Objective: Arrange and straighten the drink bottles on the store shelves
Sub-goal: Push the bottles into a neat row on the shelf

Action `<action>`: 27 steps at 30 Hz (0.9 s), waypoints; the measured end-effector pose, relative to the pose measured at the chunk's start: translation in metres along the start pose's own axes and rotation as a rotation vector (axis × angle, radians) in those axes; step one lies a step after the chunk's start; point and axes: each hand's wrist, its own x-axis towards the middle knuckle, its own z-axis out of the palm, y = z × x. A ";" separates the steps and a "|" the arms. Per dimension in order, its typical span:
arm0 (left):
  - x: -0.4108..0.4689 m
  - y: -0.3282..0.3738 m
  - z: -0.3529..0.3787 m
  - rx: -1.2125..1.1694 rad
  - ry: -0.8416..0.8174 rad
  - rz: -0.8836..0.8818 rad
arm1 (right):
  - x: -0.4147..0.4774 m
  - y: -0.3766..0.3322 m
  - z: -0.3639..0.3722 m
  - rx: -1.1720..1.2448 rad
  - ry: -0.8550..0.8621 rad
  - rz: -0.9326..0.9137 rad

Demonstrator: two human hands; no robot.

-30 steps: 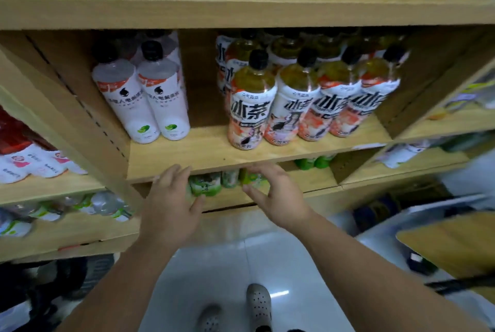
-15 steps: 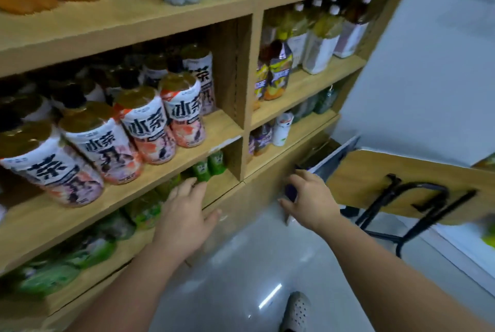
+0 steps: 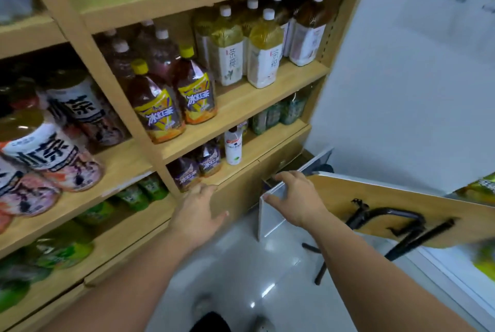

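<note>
With left hand spreading wide, empty, below the white bottle; gripping a white panel right of it with right hand; facing two yellow-capped bottles above.

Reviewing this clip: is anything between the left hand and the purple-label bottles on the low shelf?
Nothing visible. The left hand is at the front edge of the shelf, right below the purple-label bottles, with open space between. The right hand holds a white panel off to the side, out of that path.
</note>
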 end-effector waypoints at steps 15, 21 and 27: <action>0.241 0.011 0.057 -0.013 -0.019 -0.166 | 0.226 0.021 0.036 0.085 -0.197 -0.083; 0.285 -0.006 0.071 0.401 -0.136 -0.137 | 0.291 0.032 0.050 0.037 -0.252 -0.158; 0.300 0.014 0.066 0.161 -0.174 -0.366 | 0.343 0.017 0.062 -0.028 -0.343 -0.310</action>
